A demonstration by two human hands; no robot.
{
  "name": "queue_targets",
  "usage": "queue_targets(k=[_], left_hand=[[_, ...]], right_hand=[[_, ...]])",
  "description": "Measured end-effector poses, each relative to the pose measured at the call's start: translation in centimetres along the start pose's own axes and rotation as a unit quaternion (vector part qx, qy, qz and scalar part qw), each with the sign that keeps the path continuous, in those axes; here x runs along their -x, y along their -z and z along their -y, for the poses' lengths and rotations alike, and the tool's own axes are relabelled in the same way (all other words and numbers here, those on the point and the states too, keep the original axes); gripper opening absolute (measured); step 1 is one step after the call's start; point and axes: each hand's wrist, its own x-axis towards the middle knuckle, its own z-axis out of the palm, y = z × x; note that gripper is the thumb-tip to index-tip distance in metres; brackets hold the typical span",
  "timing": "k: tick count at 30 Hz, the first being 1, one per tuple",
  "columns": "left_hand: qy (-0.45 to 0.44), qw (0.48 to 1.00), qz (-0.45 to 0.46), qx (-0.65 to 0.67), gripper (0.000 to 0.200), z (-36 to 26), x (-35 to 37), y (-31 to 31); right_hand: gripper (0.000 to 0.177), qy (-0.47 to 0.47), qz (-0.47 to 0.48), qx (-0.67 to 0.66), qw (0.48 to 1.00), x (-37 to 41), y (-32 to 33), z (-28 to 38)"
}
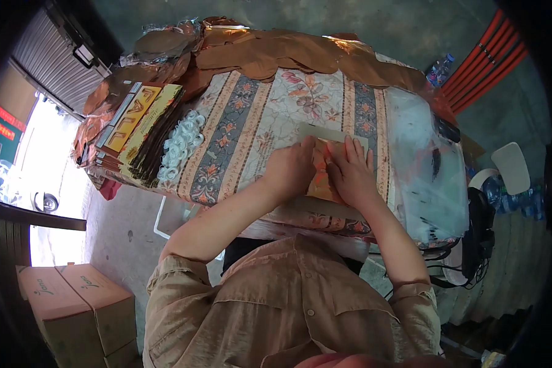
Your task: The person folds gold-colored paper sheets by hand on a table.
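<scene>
On the patterned tablecloth (pixel 288 116), an orange-brown sheet (pixel 320 186) lies partly over a flat grey-beige board (pixel 311 130). My left hand (pixel 291 167) presses on the sheet's left side, its fingers curled together at the top; whatever they pinch is too small to tell. Beside it, my right hand (pixel 351 170) lies on the sheet and the board with fingers stretched out. Both hands hide much of the sheet.
Printed packets (pixel 138 126) are stacked at the left, next to a pile of white rings (pixel 181 144). Brown cut pieces (pixel 257 52) line the far edge. Clear plastic bags (pixel 426 178) lie at the right. Cardboard boxes (pixel 80 303) stand on the floor.
</scene>
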Motion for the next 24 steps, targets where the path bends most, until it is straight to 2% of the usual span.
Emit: queue_targets(k=[3,6,11,24], left_hand=[[0.021,0.999,-0.002,0.027,0.023,0.4,0.0,-0.5],[0.012,0.999,0.004,0.033,0.025,0.6,0.3,-0.7],[0.055,0.997,0.001,0.063,0.031,0.0,-0.1,0.2],[0.024,0.999,0.015,0.043,0.033,0.0,0.2,0.0]], right_hand=[[0.051,0.000,-0.003,0.002,1.000,0.0,0.0,0.0],[0.051,0.000,-0.007,0.003,1.000,0.1,-0.2,0.1],[0.051,0.001,-0.026,0.003,1.000,0.1,-0.4,0.2],[0.050,0.038,-0.046,-0.004,0.998,0.0,-0.5,0.8]])
